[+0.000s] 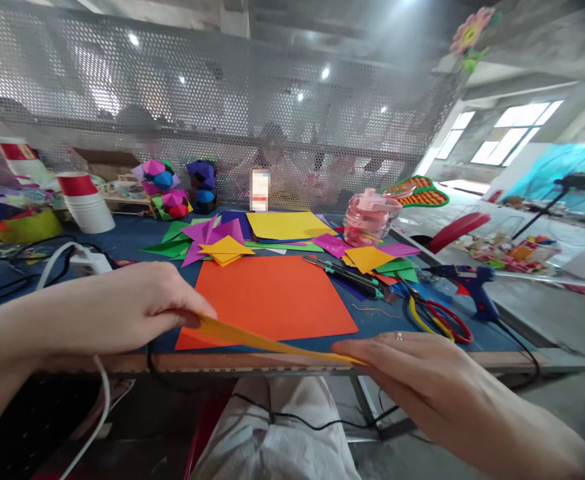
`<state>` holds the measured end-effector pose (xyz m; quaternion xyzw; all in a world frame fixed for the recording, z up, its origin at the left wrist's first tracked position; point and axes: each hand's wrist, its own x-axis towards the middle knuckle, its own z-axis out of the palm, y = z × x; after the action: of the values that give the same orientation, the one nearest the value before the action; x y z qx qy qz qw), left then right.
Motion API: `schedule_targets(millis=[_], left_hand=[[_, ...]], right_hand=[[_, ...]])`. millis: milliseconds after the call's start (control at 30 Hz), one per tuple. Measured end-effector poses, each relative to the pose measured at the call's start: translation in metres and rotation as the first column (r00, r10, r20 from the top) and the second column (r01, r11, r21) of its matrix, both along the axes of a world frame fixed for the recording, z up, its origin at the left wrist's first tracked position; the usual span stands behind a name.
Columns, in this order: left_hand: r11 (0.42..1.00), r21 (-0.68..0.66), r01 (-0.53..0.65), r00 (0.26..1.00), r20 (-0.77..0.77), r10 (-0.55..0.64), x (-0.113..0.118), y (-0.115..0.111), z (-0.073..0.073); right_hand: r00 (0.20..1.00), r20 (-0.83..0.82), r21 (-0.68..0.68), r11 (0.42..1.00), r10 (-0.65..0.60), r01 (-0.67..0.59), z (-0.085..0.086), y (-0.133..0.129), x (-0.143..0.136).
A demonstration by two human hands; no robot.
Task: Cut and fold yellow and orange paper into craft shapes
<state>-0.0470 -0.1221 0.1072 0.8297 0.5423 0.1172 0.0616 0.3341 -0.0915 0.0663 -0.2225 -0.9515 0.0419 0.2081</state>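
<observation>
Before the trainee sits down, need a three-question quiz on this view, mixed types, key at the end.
1. True or false: the left hand and the right hand both touch the same yellow-orange paper.

2. Pick one. The large flat sheet just beyond the hands is:
A) green
B) orange
C) purple

3. Which sits farther right in the picture: the pink bottle or the glue gun?

Key: 1. True, one at each end of it. 2. B. 3. The glue gun.
</observation>
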Motion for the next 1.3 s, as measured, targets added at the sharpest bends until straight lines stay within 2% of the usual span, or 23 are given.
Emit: schedule_targets(millis=[67,133,200,233,267,333,367,467,533,600,700,800,900,967,1033,1100,1167,1300], left_hand=[[0.994,-0.064,0.089,0.995,-0.048,-0.092,0.002,0.012,0.004],[0.999,-0.017,0.050,0.995,-0.080,-0.051,0.004,0.027,0.005],[0.983,0.175,-0.062,0.995,-0.068,0.075,0.010,0.043,0.003],[0.954,0.275,-0.115,0.991,-0.033,0.129,0.014,0.050,0.000],[0.940,0.322,-0.114,0.991,-0.024,0.128,0.020,0.057,-0.004],[0.943,0.329,-0.049,0.996,-0.054,0.071,0.035,0.065,-0.017],[0.955,0.294,-0.025,0.996,-0.071,0.048,0.044,0.067,-0.026],[0.992,0.113,0.063,0.990,-0.134,-0.048,0.070,0.066,-0.054],[0.993,0.087,0.083,0.974,-0.216,-0.062,0.084,0.063,-0.070],[0.992,0.111,0.061,0.946,-0.324,-0.022,0.092,0.062,-0.082],[0.992,0.120,0.047,0.924,-0.382,0.002,0.094,0.064,-0.094],[0.993,0.102,0.054,0.919,-0.394,-0.010,0.088,0.066,-0.103],[0.989,0.117,0.086,0.926,-0.377,-0.036,0.080,0.065,-0.111],[0.984,0.146,0.106,0.937,-0.345,-0.050,0.075,0.063,-0.115],[0.977,0.179,0.114,0.942,-0.333,-0.049,0.072,0.062,-0.119],[0.966,0.216,0.140,0.925,-0.376,-0.049,0.071,0.060,-0.121],[0.944,0.266,0.193,0.896,-0.440,-0.059,0.071,0.058,-0.122],[0.864,0.388,0.322,0.878,-0.464,-0.119,0.071,0.051,-0.116]], right_hand=[[0.995,-0.061,-0.020,0.997,-0.076,0.075,-0.002,0.011,-0.002],[0.978,-0.105,-0.097,0.981,-0.179,0.169,-0.004,0.026,-0.007],[0.947,-0.122,-0.225,0.938,-0.296,0.264,-0.007,0.047,-0.016],[0.931,-0.142,-0.307,0.909,-0.337,0.282,-0.009,0.059,-0.021],[0.921,-0.151,-0.423,0.865,-0.360,0.269,-0.011,0.071,-0.027],[0.910,-0.172,-0.664,0.727,-0.378,0.176,-0.016,0.096,-0.038],[0.911,-0.173,-0.709,0.689,-0.375,0.148,-0.019,0.107,-0.044],[0.919,-0.167,-0.785,0.613,-0.356,0.095,-0.030,0.131,-0.058],[0.933,-0.152,-0.816,0.573,-0.327,0.068,-0.038,0.140,-0.065],[0.949,-0.131,-0.830,0.556,-0.288,0.054,-0.044,0.144,-0.069],[0.968,-0.096,-0.807,0.588,-0.230,0.060,-0.050,0.149,-0.070],[0.975,-0.095,-0.711,0.700,-0.200,0.074,-0.045,0.154,-0.065],[0.982,-0.126,-0.586,0.809,-0.141,0.041,-0.030,0.153,-0.056],[0.997,-0.072,-0.518,0.854,0.007,-0.043,-0.018,0.148,-0.053],[0.980,0.063,-0.413,0.899,0.187,-0.145,-0.013,0.141,-0.053],[0.965,0.094,-0.308,0.929,0.243,-0.204,-0.016,0.136,-0.058],[0.962,0.045,-0.219,0.943,0.268,-0.252,-0.026,0.135,-0.063],[0.936,0.015,-0.113,0.931,0.351,-0.347,-0.049,0.138,-0.068]])
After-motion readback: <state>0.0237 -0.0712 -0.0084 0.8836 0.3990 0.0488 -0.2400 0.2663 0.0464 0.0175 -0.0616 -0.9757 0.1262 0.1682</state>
